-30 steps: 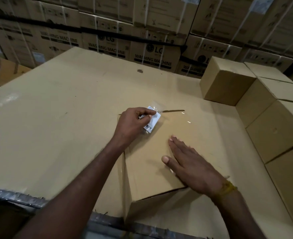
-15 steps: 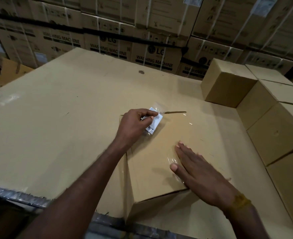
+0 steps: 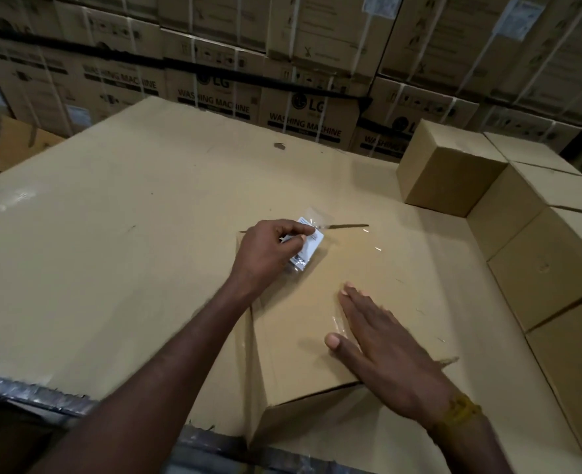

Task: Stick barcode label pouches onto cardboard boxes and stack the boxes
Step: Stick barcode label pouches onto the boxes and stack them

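Pinching the barcode label pouch [image 3: 306, 241] between thumb and curled fingers, the left hand [image 3: 269, 255] holds it right where it did half a second ago, at the far left corner of the cardboard box [image 3: 317, 336]. The pouch has barely shifted: its white label pokes out past the knuckles toward the right, the clear plastic edge catching a glint just beyond the fingertips, and its lower end lies against the box top under the hand. Whether it is already stuck down cannot be told.

Over to the right hand [image 3: 382, 350], and here is the change: it has slid a touch nearer the person along the box lid. The fingers are straight and together, palm flat on the cardboard, thumb splayed out to the left. A strip of clear tape shines just beside the thumb and forefinger. A yellow band [image 3: 460, 410] sits on that wrist.

The box itself has not moved. It sits close to the near edge of the big cardboard sheet [image 3: 111, 251] that covers the work surface, a dark slit of a seam showing at its far edge, just beyond the pouch.

Further out on the right, a row of plain brown boxes [image 3: 539, 261] runs from near to far, touching side by side, well apart from both hands. Behind everything, a wall of strapped washing machine cartons [image 3: 296, 107] fills the background.
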A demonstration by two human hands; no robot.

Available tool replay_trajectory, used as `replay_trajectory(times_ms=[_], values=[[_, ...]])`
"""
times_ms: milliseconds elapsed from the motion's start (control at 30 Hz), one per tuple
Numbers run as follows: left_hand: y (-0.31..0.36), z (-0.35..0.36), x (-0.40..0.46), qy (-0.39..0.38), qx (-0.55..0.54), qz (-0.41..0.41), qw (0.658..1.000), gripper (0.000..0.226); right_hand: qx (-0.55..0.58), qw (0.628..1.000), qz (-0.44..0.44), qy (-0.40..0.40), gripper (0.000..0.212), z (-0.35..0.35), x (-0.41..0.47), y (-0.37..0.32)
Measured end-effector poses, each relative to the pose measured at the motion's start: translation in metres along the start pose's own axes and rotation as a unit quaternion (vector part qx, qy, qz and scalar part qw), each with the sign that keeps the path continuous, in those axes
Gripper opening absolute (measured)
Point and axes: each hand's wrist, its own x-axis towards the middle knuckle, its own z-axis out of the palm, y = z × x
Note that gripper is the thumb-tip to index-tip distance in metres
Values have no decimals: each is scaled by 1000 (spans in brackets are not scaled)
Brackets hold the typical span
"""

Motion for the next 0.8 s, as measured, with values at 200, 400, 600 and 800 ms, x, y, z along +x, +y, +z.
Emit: replay_trajectory(times_ms=[200, 400, 600, 800], values=[[0, 0, 1, -11, 12, -2, 1000, 26, 4, 1000, 13, -6, 73, -15, 71, 4], [-3, 0, 0, 1, -11, -7, 1000, 27, 29, 1000, 0, -13, 85, -8, 42, 4], [1, -1, 0, 0, 18, 7, 1000, 30, 14, 999, 6, -48, 85, -10, 18, 0], [-1, 0, 0, -5, -2, 2, 1000, 26, -18, 1000, 9, -14, 77, -15, 86, 2]])
